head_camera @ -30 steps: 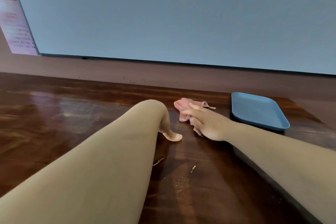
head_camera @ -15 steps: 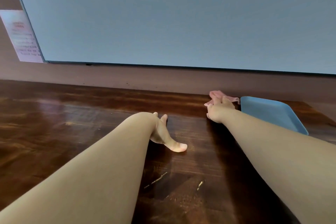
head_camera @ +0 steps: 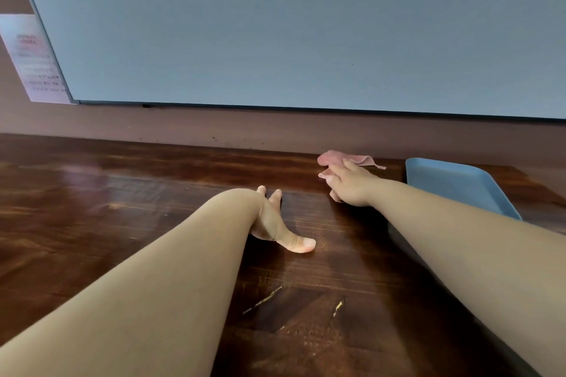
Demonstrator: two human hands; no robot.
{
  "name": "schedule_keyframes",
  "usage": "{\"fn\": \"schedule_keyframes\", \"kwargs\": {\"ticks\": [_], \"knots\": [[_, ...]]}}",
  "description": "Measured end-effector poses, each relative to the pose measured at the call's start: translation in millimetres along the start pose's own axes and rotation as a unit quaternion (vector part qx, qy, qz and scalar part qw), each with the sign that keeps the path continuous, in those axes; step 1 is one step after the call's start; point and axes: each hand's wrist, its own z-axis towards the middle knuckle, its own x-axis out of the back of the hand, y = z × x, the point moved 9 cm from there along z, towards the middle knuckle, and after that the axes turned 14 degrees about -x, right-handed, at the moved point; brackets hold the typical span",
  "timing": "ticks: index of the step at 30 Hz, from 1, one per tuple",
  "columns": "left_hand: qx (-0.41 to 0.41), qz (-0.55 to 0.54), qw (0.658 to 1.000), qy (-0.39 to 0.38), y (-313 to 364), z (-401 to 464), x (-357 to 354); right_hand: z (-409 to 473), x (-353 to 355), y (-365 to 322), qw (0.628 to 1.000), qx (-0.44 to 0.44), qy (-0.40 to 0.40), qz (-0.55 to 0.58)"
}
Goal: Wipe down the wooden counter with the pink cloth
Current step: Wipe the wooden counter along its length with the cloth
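Step in hand, judged: wiping far right strip of counter (head_camera: 122, 208). Keep palm flat, pressure even, strokes overlapping; steer clear of tray (head_camera: 453, 184). Cloth (head_camera: 337, 159) lies bunched at far edge, just left of tray, under right hand (head_camera: 352, 185); fingers extended, pressing down on it. Left hand (head_camera: 275, 220) spread, resting on counter nearer, apart from cloth.

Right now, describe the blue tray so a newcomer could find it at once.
Follow the wooden counter to its far right end, below the large grey panel. The blue tray lies flat there, just right of the pink cloth: the only rigid, blue, rimmed rectangle.
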Motion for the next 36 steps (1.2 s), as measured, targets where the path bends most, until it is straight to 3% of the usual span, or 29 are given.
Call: {"fn": "schedule_keyframes", "kwargs": {"ticks": [2, 5, 10, 12, 15, 17, 21, 23, 26, 29, 32, 34, 36], "knots": [[-0.006, -0.002, 1.000, 0.004, 0.4, 0.0, -0.9, -1.5, 5.5, 12.7, 0.999, -0.032, 0.005, 0.002], [-0.014, 0.003, 1.000, 0.015, 2.2, -1.3, -1.2, -9.5, 11.8, 33.3, 0.987, -0.141, 0.079, -0.023], [-0.014, 0.004, 1.000, 0.012, 3.9, -3.2, -0.1, -29.2, -13.3, -17.3, 0.996, 0.088, -0.006, 0.008], [-0.014, 0.003, 1.000, 0.015, 4.0, -4.0, 0.0, -19.5, -3.1, -0.2, 0.996, 0.049, 0.001, 0.069], [-0.014, -0.001, 1.000, 0.016, 4.9, -4.4, -1.2, -6.6, 4.8, 27.7, 0.995, -0.071, 0.064, 0.022], [-0.008, -0.013, 1.000, 0.011, 4.0, -5.0, -1.5, -12.0, -4.0, 9.6, 0.998, -0.032, 0.058, 0.006], [-0.005, -0.010, 1.000, 0.000, 3.2, -3.5, -0.2, -42.1, -15.8, -17.8, 0.985, 0.168, 0.024, 0.023], [-0.008, -0.015, 1.000, 0.006, 0.8, -2.2, -1.4, -37.2, -7.1, 0.0, 0.990, 0.138, 0.015, 0.029], [-0.009, -0.025, 1.000, 0.007, 1.3, -1.8, -2.4, -28.3, -1.4, 24.1, 0.998, 0.011, 0.063, -0.002], [-0.009, -0.015, 1.000, 0.004, 1.2, -1.3, -1.9, -50.8, -25.8, -11.0, 0.993, 0.113, 0.020, -0.041], [-0.009, -0.006, 1.000, 0.003, 2.3, 0.4, -1.7, -68.0, -22.3, -15.5, 0.978, 0.209, -0.019, 0.019], [-0.010, -0.017, 1.000, 0.004, 2.0, 2.2, -1.9, -58.1, -10.3, -5.5, 0.982, 0.178, -0.003, 0.059], [-0.012, -0.019, 1.000, 0.006, 0.7, 3.7, -1.3, -48.5, -10.5, 2.1, 0.994, 0.100, 0.046, -0.007]]}}
